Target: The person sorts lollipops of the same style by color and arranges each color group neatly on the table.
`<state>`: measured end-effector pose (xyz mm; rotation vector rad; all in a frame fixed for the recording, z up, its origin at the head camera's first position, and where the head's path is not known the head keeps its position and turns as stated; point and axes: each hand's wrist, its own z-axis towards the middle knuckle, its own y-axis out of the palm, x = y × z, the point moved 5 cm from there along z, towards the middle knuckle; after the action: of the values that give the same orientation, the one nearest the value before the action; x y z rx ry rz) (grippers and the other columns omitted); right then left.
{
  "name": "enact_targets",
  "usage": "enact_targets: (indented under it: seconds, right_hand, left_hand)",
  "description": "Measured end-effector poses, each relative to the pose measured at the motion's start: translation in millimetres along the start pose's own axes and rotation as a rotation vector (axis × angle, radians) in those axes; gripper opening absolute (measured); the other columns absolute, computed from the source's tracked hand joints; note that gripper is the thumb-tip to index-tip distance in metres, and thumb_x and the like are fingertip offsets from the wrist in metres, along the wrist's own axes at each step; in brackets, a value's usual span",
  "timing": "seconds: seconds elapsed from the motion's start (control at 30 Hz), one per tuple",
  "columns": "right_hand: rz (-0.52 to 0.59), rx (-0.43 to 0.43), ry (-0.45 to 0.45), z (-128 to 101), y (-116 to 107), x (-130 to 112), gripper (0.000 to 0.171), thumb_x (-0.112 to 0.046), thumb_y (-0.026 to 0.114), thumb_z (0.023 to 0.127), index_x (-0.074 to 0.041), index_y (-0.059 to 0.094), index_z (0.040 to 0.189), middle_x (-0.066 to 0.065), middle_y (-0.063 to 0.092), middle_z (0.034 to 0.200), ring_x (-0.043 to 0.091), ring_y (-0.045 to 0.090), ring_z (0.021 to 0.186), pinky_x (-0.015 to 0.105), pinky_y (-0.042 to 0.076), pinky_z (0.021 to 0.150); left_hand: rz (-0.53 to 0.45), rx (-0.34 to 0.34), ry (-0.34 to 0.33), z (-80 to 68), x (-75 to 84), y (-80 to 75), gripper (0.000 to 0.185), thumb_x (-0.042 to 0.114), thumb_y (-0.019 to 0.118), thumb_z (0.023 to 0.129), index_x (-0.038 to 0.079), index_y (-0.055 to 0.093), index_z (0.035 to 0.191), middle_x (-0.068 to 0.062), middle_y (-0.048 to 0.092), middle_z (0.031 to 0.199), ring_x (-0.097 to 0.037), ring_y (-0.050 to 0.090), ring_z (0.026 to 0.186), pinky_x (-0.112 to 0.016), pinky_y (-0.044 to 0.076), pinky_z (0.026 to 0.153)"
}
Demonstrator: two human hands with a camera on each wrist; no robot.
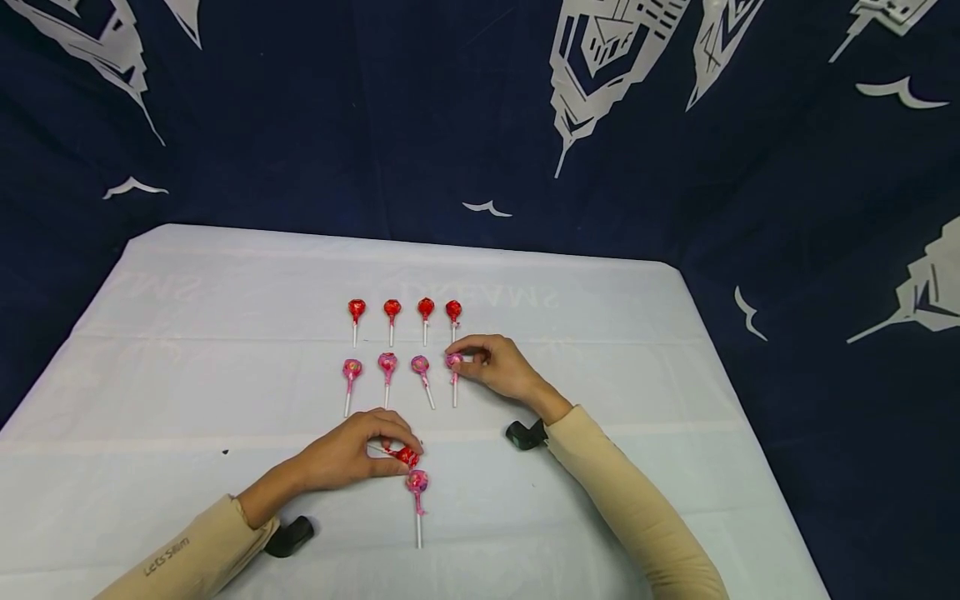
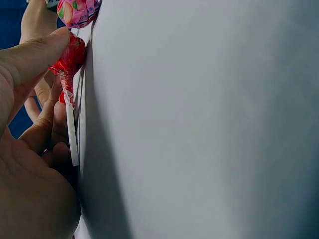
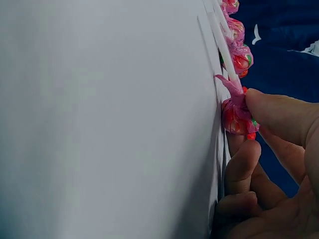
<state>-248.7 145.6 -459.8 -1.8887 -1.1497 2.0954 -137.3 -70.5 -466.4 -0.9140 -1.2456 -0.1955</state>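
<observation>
A red-wrapped lollipop (image 1: 407, 456) is held between the thumb and fingers of my left hand (image 1: 348, 450), low over the table. In the left wrist view its white stick (image 2: 72, 132) points back toward the palm. Just below that hand in the head view lies a pink lollipop (image 1: 417, 482), stick toward me. My right hand (image 1: 502, 368) pinches another pink lollipop (image 3: 238, 117) by its wrapped head, at the right end of a row of pink lollipops (image 1: 387, 363). Behind it runs a row of several red lollipops (image 1: 392, 308), their sticks pointing toward me.
A white cloth (image 1: 187, 375) covers the table. Dark wrist-camera pieces (image 1: 290, 537) show by both sleeves. A small dark speck (image 1: 225, 452) lies at the left. A navy curtain (image 1: 337, 125) with white prints hangs beyond the table's far edge.
</observation>
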Motion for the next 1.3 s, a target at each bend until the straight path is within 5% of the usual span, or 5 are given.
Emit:
enact_targets:
  seconds: [1.3]
  right_hand:
    - [-0.003, -0.005, 0.000, 0.0, 0.6, -3.2, 0.023, -0.014, 0.074, 0.090, -0.015, 0.074, 0.113, 0.003, 0.070, 0.102, 0.010, 0.049, 0.070, 0.023, 0.039, 0.065]
  left_hand:
    - [-0.007, -0.001, -0.013, -0.3, -1.6, 0.8, 0.024, 0.026, 0.079, 0.088, 0.024, 0.076, 0.111, 0.013, 0.068, 0.108, -0.008, 0.058, 0.105, -0.027, 0.050, 0.091]
